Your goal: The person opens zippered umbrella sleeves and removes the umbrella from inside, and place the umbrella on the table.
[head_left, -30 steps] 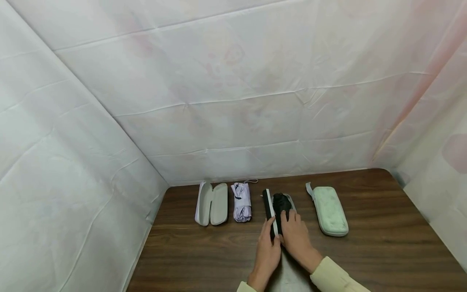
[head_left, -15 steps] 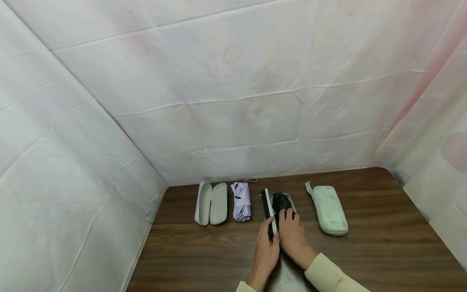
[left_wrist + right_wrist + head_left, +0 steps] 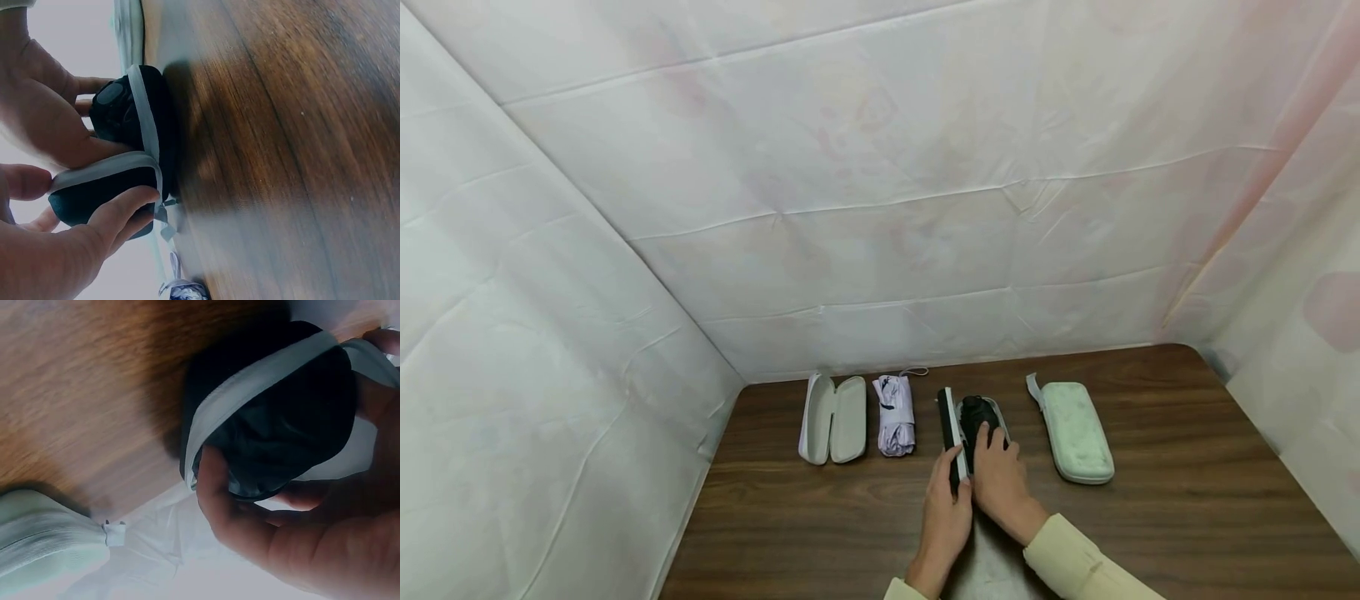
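A black zip case [image 3: 950,429] with pale zip edging lies unfolded, its left half standing up on edge. My left hand [image 3: 946,517] grips that half between thumb and fingers. In the other half lies a folded black umbrella [image 3: 976,417], whose end with a round grey button [image 3: 110,94] shows in the left wrist view. My right hand [image 3: 1000,483] holds the umbrella from above, fingers bent over it near the case's rim. In the right wrist view one finger [image 3: 215,481] reaches inside the zip edging [image 3: 250,381]. The right thumb is hidden in the head view.
Left of the case lie a folded lilac umbrella [image 3: 896,417] with a wrist loop and an unfolded pale hard case [image 3: 850,421]. To the right rests a closed mint-green case [image 3: 1078,433] with a strap. White sheeting [image 3: 887,250] rises behind the wooden table [image 3: 1180,467].
My right hand has shifted slightly left and its fingers have changed position on the black umbrella. My left hand keeps its grip on the case half.
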Available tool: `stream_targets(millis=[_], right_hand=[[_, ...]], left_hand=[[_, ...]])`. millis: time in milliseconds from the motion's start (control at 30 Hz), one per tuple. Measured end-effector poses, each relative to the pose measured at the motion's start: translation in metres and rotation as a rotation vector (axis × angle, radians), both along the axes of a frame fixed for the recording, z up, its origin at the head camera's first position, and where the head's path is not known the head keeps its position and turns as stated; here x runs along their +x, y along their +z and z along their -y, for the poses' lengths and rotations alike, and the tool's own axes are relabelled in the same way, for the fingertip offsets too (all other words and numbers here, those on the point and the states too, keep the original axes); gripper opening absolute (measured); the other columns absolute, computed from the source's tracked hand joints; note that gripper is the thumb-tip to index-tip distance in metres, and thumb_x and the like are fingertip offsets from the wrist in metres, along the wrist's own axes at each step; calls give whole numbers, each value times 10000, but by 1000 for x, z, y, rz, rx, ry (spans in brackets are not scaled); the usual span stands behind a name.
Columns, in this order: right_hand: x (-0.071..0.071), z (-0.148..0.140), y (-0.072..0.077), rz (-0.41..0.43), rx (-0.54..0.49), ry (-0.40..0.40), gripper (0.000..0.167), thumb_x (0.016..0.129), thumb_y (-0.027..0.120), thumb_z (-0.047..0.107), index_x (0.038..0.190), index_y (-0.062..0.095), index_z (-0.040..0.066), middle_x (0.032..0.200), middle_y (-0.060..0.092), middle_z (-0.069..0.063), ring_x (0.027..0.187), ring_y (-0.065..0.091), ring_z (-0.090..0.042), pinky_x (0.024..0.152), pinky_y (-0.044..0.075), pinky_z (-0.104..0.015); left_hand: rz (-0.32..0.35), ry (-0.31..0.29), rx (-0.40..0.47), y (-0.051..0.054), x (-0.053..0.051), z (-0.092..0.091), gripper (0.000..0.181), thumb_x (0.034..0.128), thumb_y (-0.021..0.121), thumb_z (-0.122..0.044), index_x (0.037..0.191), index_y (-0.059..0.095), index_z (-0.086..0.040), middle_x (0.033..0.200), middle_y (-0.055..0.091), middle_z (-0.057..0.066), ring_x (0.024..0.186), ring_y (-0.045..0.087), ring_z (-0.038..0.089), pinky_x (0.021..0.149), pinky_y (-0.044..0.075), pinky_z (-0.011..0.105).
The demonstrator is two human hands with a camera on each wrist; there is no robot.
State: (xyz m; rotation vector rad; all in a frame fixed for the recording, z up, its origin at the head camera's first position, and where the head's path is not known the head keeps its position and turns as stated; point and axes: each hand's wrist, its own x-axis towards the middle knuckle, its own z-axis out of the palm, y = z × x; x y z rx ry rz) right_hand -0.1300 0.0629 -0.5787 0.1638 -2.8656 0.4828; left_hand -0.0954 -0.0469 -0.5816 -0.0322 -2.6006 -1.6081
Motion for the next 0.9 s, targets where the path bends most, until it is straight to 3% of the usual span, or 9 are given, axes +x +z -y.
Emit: stream_targets(millis=[367,633,900], right_hand=[[-5,0,3,102,-23,-7,842,798,888,127,1452,468,-197,1223,540,-418,899,615,-543,639,564,-588],[-10,0,2,104,0,-13,846,798,898,101,1462,457,-187,1251,535,-422,876,640,-533,634,586,-571],[-14,-11,-2,135,-163,2,772,783,848,30,1441,486,-150,1280,526,-426,966,623,-571,697,572,-624]], left_hand=[[4,-20,6,0,1,3,472,1017,620,-17,1475,587,-122,1570,504,203,1456,476,415,1136,421,603],[-32,-39,-51,0,2,3,457,1012,646,-64,1463,629,-140,1563,495,241,1399,528,443,1087,460,619],[-80,-56,-128,-1,7,2,379,1014,658,-33,1376,663,-142,1536,501,255,1344,571,447,1029,510,600]])
